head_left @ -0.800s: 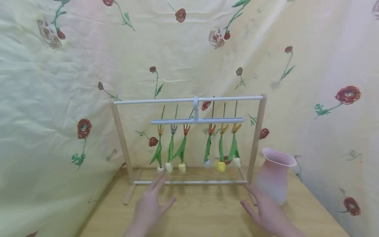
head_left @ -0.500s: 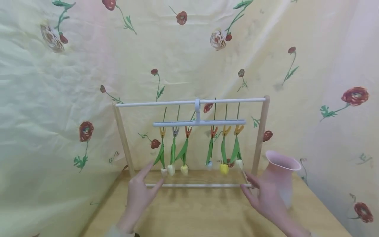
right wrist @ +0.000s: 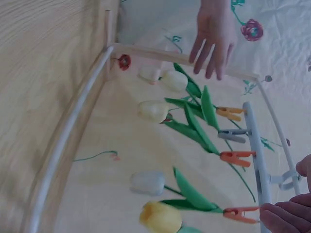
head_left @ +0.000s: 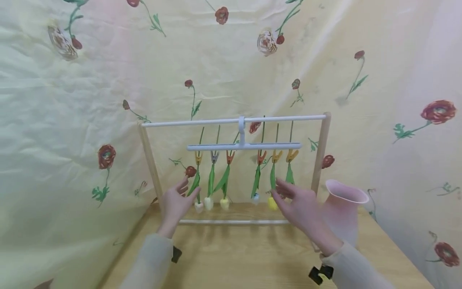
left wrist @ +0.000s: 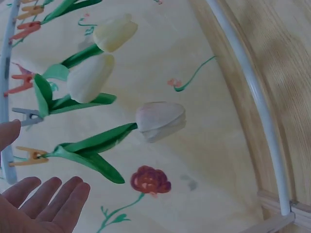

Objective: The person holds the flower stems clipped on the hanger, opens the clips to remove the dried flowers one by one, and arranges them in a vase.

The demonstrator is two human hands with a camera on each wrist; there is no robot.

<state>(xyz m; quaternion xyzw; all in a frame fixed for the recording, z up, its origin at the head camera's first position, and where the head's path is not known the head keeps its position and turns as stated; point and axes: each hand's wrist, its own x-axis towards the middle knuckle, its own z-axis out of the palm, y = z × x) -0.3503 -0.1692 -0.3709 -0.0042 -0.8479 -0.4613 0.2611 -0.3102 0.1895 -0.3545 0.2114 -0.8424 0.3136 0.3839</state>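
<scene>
On a table point(head_left: 231, 257), one rack point(head_left: 321, 152) with wooden uprights and white rails is standing before a flower-printed cloth point(head_left: 231, 60). Six tulips point(head_left: 224, 204) are hanging bloom-down in a row, each by a coloured clothespin point(head_left: 261, 156), from a pale hanger point(head_left: 216, 147) hooked over the upper rail. Left group: pinkish-white tulip point(head_left: 199, 207), white tulip point(head_left: 208, 203), cream tulip. Right group: pale blue tulip point(head_left: 256, 197), yellow tulip point(head_left: 272, 203), and an outermost tulip point(head_left: 290, 176) whose bloom the right hand is hiding from the head view. Left hand point(head_left: 177, 202): fingers extending, gripping nothing, hovering just beside the pinkish-white tulip, with the other two of that group lying further to its right. Right hand point(head_left: 301, 202): fingers extending together, thumb standing apart, gripping nothing; it is hovering at the yellow and outermost tulips, contact impossible to tell. One pink-and-white vase point(head_left: 341, 216) is standing just right of the rack, partly behind the right forearm.
</scene>
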